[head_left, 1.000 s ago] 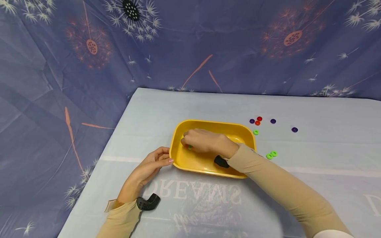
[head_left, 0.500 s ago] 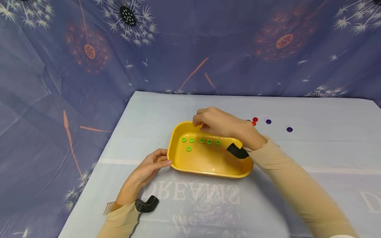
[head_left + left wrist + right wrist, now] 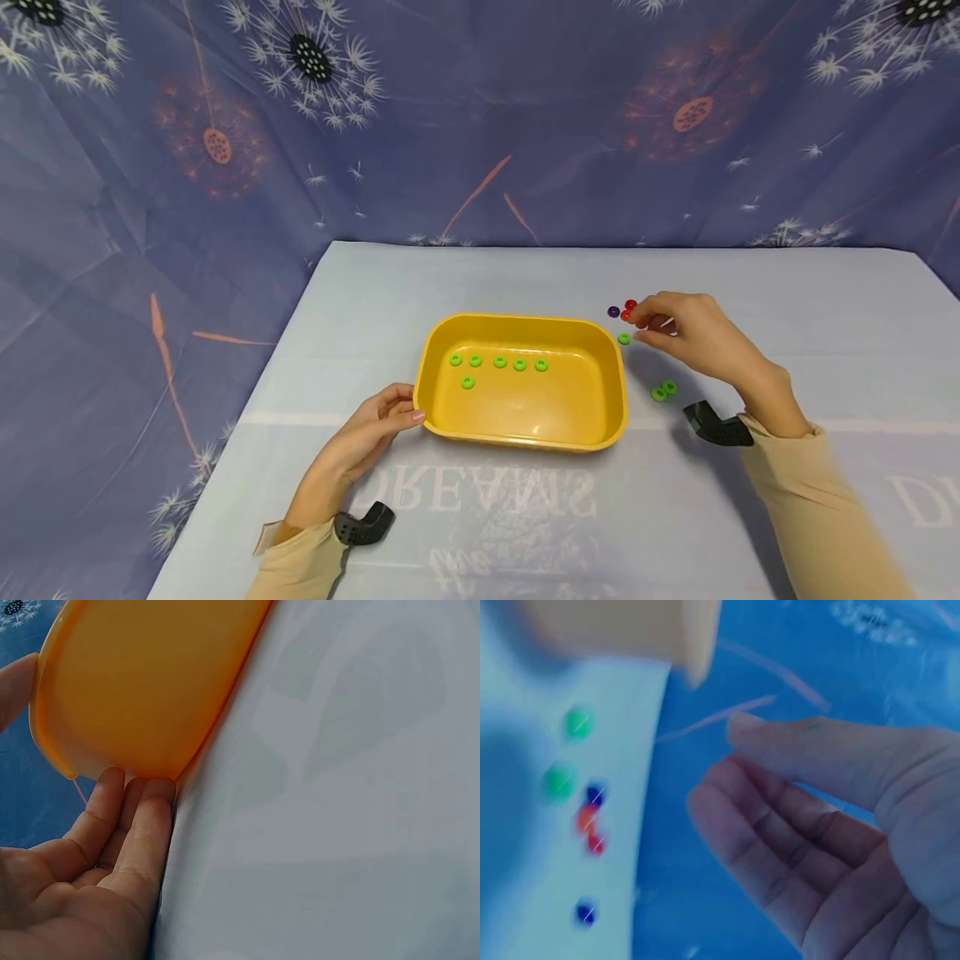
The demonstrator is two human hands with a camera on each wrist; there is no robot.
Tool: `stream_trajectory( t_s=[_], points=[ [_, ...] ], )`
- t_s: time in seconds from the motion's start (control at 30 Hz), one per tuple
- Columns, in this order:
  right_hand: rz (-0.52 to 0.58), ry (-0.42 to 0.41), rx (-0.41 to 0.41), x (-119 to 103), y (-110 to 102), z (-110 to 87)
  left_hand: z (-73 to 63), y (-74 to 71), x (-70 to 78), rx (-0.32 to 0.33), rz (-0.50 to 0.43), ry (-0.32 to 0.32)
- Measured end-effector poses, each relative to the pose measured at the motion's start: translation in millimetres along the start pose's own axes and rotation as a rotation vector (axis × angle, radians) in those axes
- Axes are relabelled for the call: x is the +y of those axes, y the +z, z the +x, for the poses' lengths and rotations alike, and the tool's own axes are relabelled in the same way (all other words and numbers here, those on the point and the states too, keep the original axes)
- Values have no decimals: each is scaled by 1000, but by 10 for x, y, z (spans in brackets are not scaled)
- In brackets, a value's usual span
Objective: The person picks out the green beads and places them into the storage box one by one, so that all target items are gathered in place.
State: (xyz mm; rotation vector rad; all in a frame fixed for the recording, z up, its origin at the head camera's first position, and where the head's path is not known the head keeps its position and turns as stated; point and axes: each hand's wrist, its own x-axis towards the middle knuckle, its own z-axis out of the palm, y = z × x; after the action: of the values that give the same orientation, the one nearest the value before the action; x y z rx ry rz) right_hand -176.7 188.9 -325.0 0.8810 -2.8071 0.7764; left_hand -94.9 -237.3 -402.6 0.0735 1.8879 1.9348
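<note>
A yellow plastic tray lies on the table, with several small green rings on its floor, most of them in a row. My left hand touches the tray's left end from outside; in the left wrist view its fingertips rest against the tray wall. My right hand is over the table right of the tray, thumb and fingers apart with nothing seen between them. Close to its fingertips are a loose green ring, two red pieces and a dark purple piece.
Two more green rings lie on the table right of the tray, below my right hand. The white-covered table ends at a dark blue patterned cloth behind. A second dark piece shows blurred in the right wrist view.
My right hand has left the tray and moved right to the loose pieces. The green ring at its fingers a second ago is no longer there. My left hand stays at the tray's end.
</note>
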Motion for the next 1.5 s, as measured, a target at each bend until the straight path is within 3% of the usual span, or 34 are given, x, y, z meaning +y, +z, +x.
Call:
stream_trajectory(
  t_s=[0.13,0.43,0.87,1.5],
  points=[
    [-20,82,-50,185,27,-166,-17,-16,-13,6,1,-6],
    [-10,147,-147,361,70,-400,-35,-21,-37,-3,-11,-6],
    [82,130,-263,426,127,-438,-11,0,-21,7,-6,5],
    [52,117,-221,483,173,-503,11,24,-22,5,1,-12]
  ],
)
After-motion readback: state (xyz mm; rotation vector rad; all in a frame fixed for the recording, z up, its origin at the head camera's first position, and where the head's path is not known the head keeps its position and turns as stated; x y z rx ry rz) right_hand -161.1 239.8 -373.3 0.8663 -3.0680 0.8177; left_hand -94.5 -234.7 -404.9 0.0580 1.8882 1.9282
